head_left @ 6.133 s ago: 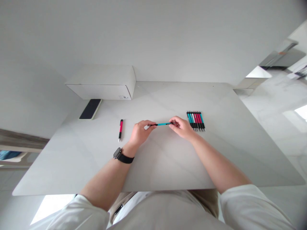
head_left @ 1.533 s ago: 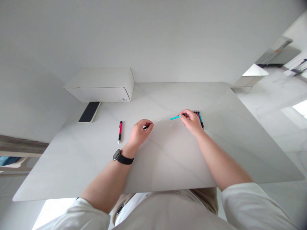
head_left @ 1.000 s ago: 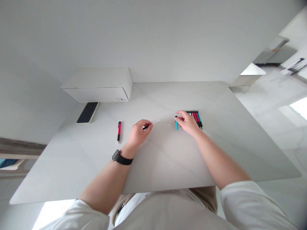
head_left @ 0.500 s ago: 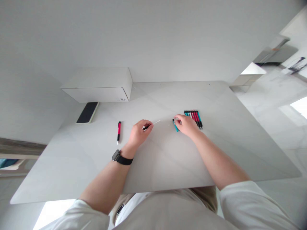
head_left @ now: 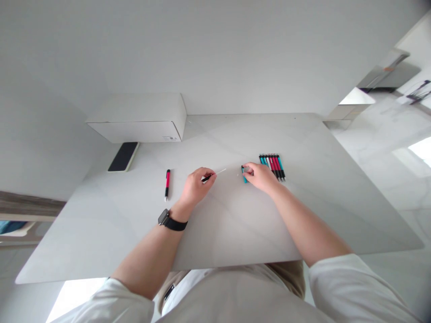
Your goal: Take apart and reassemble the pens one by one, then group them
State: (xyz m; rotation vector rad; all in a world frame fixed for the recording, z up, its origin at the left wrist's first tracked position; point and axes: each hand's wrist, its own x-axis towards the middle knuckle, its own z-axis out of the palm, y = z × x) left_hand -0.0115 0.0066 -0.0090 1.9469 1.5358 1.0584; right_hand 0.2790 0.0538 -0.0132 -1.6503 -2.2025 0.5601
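Between the thumb and fingers of my left hand is a black pen part with a thin pale refill sticking out to the right. My right hand is closed on a short teal pen barrel with a black end; the fingers hide part of it. Just left of the barrel lies a tiny pale piece, too small to name. Beyond my right hand, several teal, white and red pens lie side by side in a row, partly covered by the hand.
A red and black pen lies alone left of my left hand. Farther left is a dark-screened phone, in front of a white box against the wall. The pale table has its near edge at my body.
The teal barrel has turned a little more upright in my right fingers and shifted slightly left. My left hand keeps its hold almost unmoved.
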